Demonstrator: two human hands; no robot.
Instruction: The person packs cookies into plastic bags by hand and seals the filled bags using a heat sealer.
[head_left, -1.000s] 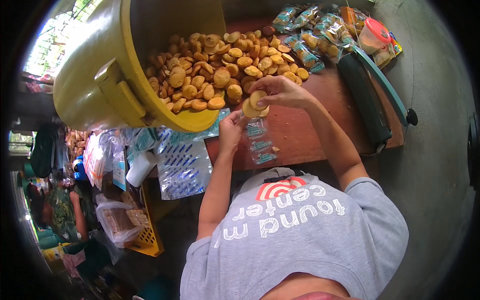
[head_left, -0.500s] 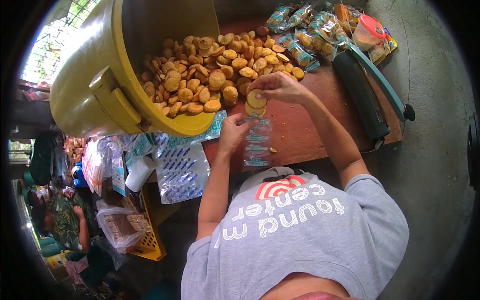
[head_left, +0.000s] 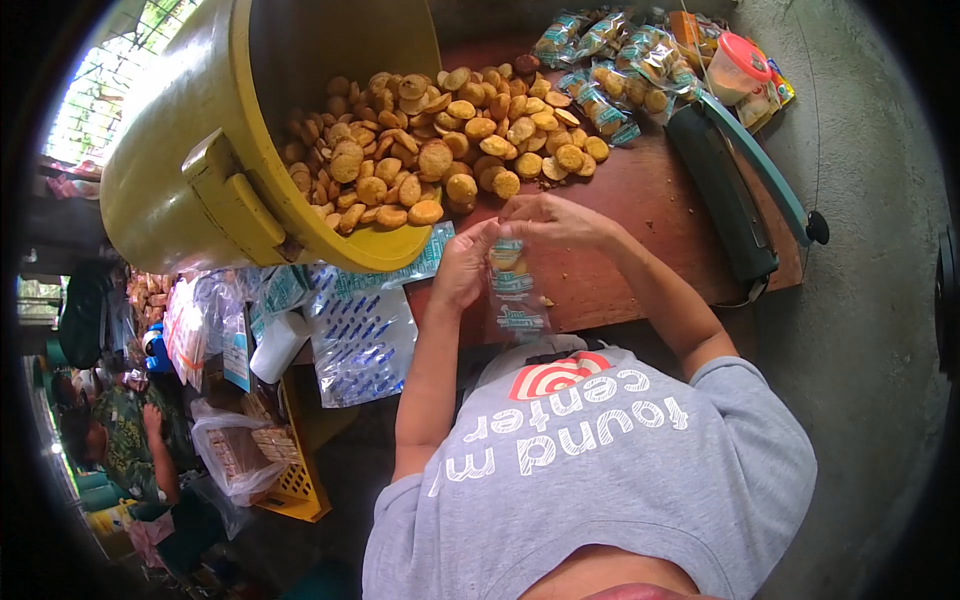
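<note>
Pinching the top of a small clear bag [head_left: 512, 285] from both sides, the left hand [head_left: 468, 265] and the right hand [head_left: 555, 218] hold it near the yellow bucket [head_left: 165, 190], on the person's side of its mouth. Both sets of fingertips grasp thin plastic, a grip that looks chosen to control the bag's top without squeezing what is inside. Biscuits show through the film just below the fingers, and the bag's lower part stretches toward the person, away from the bucket. The bucket lies on its side, probably so that the loose biscuits [head_left: 410, 150] spill from its mouth onto the table [head_left: 645, 215] within reach. Well apart from the bucket, facing its mouth, stands a sealer [head_left: 725, 190]; printed plastic sheets [head_left: 365, 330] hang just beside the bucket's near rim, presumably to keep them handy.
</note>
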